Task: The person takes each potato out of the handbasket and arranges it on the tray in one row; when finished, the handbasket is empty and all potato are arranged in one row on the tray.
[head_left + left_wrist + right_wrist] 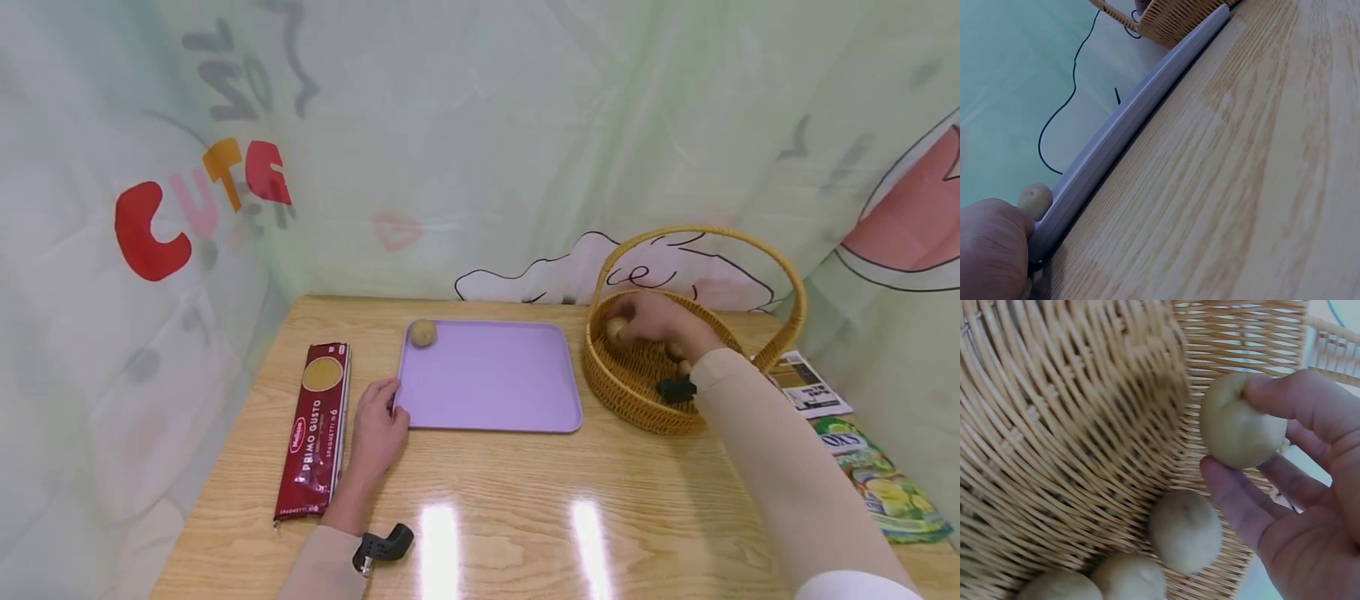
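Observation:
Inside the wicker basket [637, 408], my right hand [660, 318] holds a potato [1232, 434] between thumb and fingers. Several more potatoes [1185, 531] lie on the basket's floor below it, partly hidden by my arm in the head view. My left hand [380, 427] grips the near left corner of a lilac tray [487, 375], its thumb and fingers about the rim. A single potato [423, 333] rests in the tray's far left corner.
Left of the tray lies a red spaghetti pack [315, 433]. To the basket's right are a black-and-white packet [810, 385] and a green bag [877, 483], partly behind my right arm. The basket's tall handle [701, 230] arches over it. A printed curtain [450, 150] hangs behind the table.

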`<state>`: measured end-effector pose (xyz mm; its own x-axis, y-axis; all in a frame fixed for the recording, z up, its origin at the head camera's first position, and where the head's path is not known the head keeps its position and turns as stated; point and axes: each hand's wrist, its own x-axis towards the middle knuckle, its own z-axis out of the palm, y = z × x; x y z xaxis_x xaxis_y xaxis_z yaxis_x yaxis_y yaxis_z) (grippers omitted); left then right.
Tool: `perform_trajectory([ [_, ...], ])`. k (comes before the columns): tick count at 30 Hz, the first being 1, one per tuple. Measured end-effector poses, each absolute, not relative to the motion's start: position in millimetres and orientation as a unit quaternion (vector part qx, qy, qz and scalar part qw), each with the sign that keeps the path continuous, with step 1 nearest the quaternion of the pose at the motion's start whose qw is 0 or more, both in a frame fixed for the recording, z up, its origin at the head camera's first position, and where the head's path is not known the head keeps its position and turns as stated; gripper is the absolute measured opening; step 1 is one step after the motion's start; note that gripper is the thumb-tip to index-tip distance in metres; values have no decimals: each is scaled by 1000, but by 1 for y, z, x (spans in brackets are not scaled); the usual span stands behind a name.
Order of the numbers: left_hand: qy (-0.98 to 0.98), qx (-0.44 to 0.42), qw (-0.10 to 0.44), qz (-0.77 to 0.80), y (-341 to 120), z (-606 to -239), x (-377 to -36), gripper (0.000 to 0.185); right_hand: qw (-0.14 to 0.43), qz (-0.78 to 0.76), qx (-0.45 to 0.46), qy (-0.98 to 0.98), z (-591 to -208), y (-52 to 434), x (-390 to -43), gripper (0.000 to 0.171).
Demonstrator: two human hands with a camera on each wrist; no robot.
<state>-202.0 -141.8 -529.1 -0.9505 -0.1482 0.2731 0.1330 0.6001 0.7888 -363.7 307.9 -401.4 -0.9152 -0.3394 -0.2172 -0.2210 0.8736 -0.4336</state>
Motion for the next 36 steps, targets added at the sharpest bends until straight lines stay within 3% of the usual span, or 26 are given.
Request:
perform_trajectory([
  [11, -884, 10, 145, -444, -141, -528, -201, 46, 77, -199, -175, 961, -369, 307, -344, 47],
  [36, -877, 14, 150, -455, -139, -527, -199, 46, 59, -277, -235, 930, -351, 261, -309, 42],
])
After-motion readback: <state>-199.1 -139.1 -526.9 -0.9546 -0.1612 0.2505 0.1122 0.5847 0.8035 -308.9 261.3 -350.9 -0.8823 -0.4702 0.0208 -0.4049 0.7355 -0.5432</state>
